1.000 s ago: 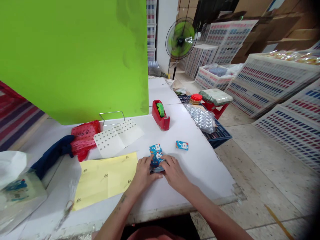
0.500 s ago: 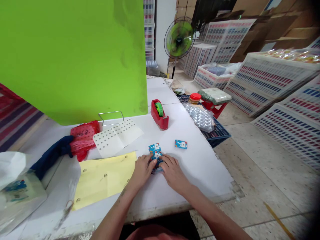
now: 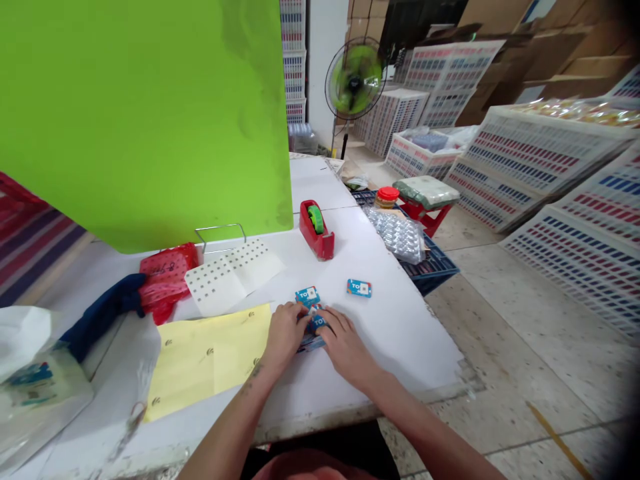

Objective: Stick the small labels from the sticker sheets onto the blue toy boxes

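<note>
Near the table's front, my left hand (image 3: 286, 333) and my right hand (image 3: 346, 339) are closed on a small blue card (image 3: 319, 321) with white lettering, one from each side. More blue cards lie under it, partly hidden by my fingers. Just beyond my fingertips is another blue card (image 3: 307, 295) with a white square label. A similar blue card (image 3: 359, 288) lies apart to the right. Left of my left hand are a yellow sheet (image 3: 213, 360) and a white sheet of small dark square stickers (image 3: 235, 277).
A red tape dispenser (image 3: 317, 232) stands beyond the cards. On the left are a red bag (image 3: 167, 273), a dark blue cloth (image 3: 103, 313) and a plastic bag (image 3: 43, 400). A green panel (image 3: 150, 120) rises behind. A dark crate (image 3: 435, 270) adjoins the right edge.
My fingers have shifted slightly on the card, and more of its lettering shows now. The whole view has moved a little.
</note>
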`<act>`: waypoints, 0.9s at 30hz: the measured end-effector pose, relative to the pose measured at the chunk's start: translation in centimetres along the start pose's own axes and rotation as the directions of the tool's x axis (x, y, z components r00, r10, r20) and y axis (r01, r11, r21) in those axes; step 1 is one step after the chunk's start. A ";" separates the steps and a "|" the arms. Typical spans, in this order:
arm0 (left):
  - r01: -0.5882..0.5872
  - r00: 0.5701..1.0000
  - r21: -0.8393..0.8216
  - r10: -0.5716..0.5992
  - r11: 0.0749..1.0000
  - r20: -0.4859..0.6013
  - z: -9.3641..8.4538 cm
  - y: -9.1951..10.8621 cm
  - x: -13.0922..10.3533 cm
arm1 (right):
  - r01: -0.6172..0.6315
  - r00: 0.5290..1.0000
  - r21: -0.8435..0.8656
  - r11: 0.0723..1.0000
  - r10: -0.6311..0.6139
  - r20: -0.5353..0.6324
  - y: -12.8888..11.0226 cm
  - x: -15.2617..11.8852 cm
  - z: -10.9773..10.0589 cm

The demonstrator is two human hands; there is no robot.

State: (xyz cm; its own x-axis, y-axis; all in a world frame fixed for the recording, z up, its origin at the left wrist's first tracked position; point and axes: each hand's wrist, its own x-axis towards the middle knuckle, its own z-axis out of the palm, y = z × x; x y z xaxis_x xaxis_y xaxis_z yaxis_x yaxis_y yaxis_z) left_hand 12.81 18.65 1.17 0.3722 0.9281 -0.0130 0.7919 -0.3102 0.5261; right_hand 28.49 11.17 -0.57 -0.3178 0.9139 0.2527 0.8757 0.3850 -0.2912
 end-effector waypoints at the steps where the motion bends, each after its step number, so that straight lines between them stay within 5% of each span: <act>1: -0.010 1.000 -0.005 0.010 1.000 0.003 -0.1 -0.1 0.0 | -0.001 1.000 -0.006 1.000 0.001 -0.004 0.0 0.0 0.0; 12: -0.147 0.987 0.022 0.145 0.989 0.072 -0.3 0.5 0.0 | 0.052 0.996 -0.022 0.998 -0.053 -0.065 0.1 -0.5 0.6; 17: -0.064 0.998 0.089 0.062 0.994 0.023 0.0 -0.1 0.0 | 0.069 0.997 0.044 0.997 -0.070 0.027 0.7 -0.2 0.6; 27: -0.052 0.994 0.121 0.040 0.991 0.098 0.9 -0.8 0.9 | -0.048 0.977 0.097 0.994 0.026 0.213 1.3 2.5 -0.5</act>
State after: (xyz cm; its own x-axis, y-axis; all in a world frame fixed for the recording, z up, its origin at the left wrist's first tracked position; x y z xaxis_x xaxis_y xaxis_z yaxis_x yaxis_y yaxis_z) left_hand 12.95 19.56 -0.03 0.4495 0.8901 -0.0751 0.8241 -0.3808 0.4193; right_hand 29.02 13.85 0.18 -0.3650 0.9300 0.0429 0.8505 0.3518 -0.3909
